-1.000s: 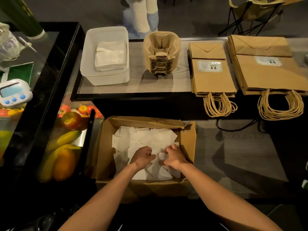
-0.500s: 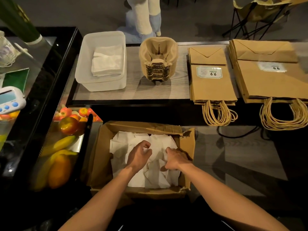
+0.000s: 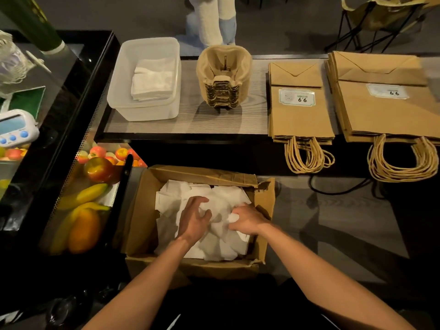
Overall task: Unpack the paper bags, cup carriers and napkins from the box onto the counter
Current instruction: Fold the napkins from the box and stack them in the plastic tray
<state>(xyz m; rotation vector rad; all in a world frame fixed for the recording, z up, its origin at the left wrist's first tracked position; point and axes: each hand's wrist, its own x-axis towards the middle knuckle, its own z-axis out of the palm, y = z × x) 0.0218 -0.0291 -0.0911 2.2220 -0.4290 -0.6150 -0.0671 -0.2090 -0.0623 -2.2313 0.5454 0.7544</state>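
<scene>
We note the paper bags (image 3: 300, 120) in two stacks at 1–2 o'clock, cup carriers (image 3: 223, 77) at 12 and a part-filled tub (image 3: 145, 113) at 11, all on the counter (image 3: 190, 125); we judge only the napkins (image 3: 221, 244) in the box (image 3: 140, 215) at 6 are left. Our left hand (image 3: 194, 220) curls its fingers into the pile, and our right hand (image 3: 247, 221) pinches a crumpled bunch beside it. Box walls hem both wrists, so we see open room straight up, then towards 12.

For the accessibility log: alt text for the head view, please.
Left hand and right hand grasp loose napkins inside a box; beyond, the counter holds a tub of napkins, cup carriers and two stacks of paper bags.
</scene>
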